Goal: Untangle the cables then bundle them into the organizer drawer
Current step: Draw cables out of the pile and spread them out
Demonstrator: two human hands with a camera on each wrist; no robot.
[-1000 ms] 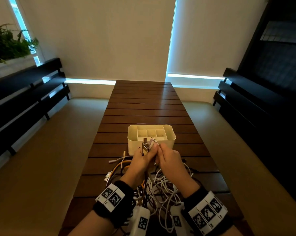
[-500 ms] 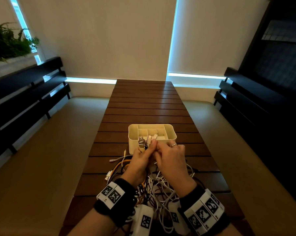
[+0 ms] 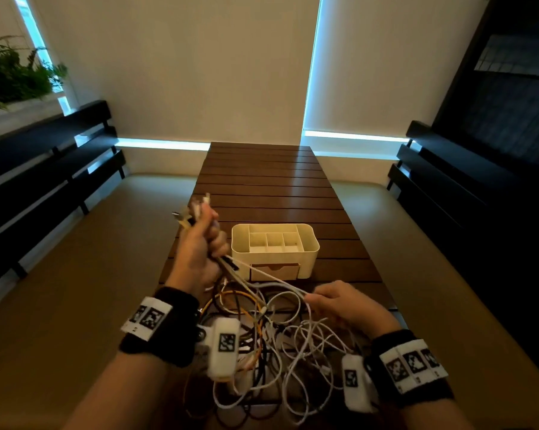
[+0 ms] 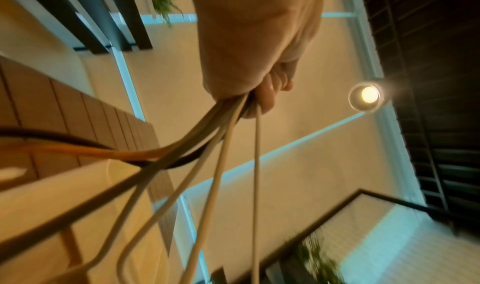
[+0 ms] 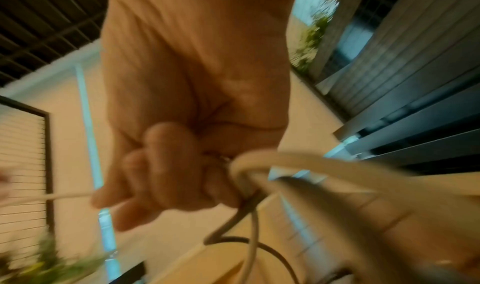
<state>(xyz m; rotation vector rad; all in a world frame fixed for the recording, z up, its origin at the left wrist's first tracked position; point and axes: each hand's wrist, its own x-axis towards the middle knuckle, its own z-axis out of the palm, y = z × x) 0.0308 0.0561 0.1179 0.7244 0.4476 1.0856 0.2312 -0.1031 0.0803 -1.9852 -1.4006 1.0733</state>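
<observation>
Left hand [image 3: 200, 252] raised, fisted round a cable bundle [image 3: 197, 212]; right hand [image 3: 346, 305] low, pinching one white cable [image 3: 274, 279].

cables [image 3: 280, 330]: white, orange, black | organizer [image 3: 308, 243]: cream | table [image 3: 262, 169]: dark brown slats

Dark benches [image 3: 48, 169] flank a slatted table [image 3: 262, 178]; fern [image 3: 10, 72] beyond.

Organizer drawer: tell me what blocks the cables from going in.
The drawer in the organizer looks closed. The cables are a tangled heap before it, ends gripped by the left hand, the right hand pulling a white strand.
</observation>
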